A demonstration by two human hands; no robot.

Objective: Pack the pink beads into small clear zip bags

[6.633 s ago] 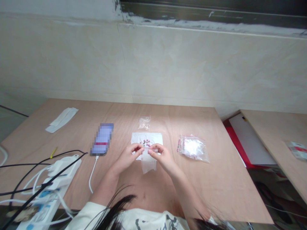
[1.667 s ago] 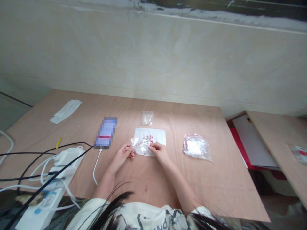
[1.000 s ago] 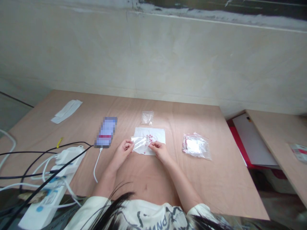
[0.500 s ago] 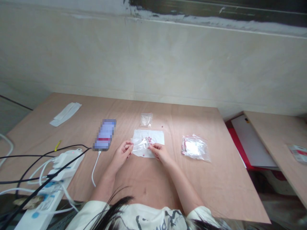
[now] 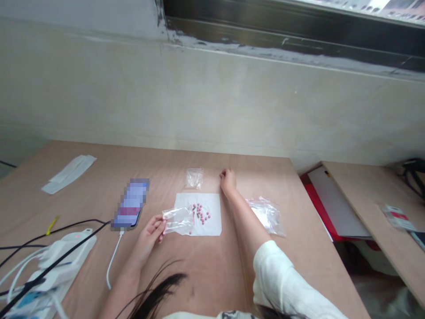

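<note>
My left hand pinches the edge of a clear plastic bag, whose open end lies over a white sheet of paper. Several small pink beads are scattered on the sheet, with a few darker bits among them. My right hand is stretched out beyond the sheet's far right corner, down at the tabletop. Its fingers are closed together, and anything between them is too small to make out. A small clear bag with pale contents lies just behind the sheet.
Larger clear bags lie right of the sheet, partly behind my right forearm. A phone on a white cable lies left. A power strip with cords fills the front left; a white folded strip lies at the back left.
My right hand has left the beads and reached forward and right to where a small dark speck lay. My left hand keeps the bag, now drawn left, uncovering more beads. The view has tilted up.
</note>
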